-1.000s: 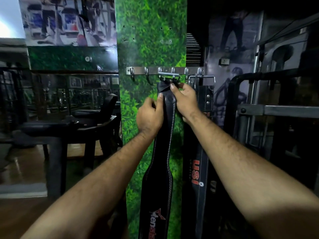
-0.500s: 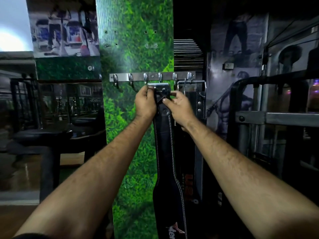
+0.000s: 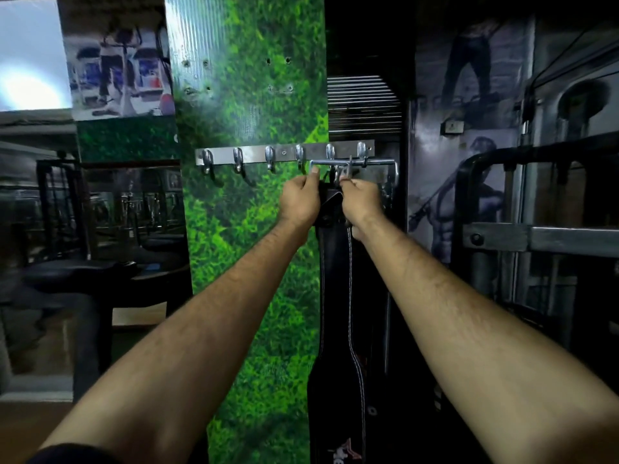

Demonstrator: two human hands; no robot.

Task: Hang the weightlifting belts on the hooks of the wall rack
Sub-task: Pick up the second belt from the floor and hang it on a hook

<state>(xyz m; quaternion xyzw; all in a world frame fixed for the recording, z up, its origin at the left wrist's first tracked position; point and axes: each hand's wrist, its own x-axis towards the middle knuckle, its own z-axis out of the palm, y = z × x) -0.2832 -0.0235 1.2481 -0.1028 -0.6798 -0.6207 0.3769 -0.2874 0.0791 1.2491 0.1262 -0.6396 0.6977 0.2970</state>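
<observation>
My left hand [image 3: 299, 199] and right hand [image 3: 360, 203] both pinch the top of the black belt [image 3: 336, 296], holding its buckle [image 3: 330, 164] at the hook rack [image 3: 284, 155].

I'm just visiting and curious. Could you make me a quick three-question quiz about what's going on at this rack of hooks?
1. True or false: both hands grip the top of the black weightlifting belt.
2. How many hooks does the metal wall rack carry?
3. Which hooks look bare: those on the rack's left or its right?

Key
1. True: the left hand and right hand hold it just below the buckle.
2. Six.
3. The left ones.
</observation>
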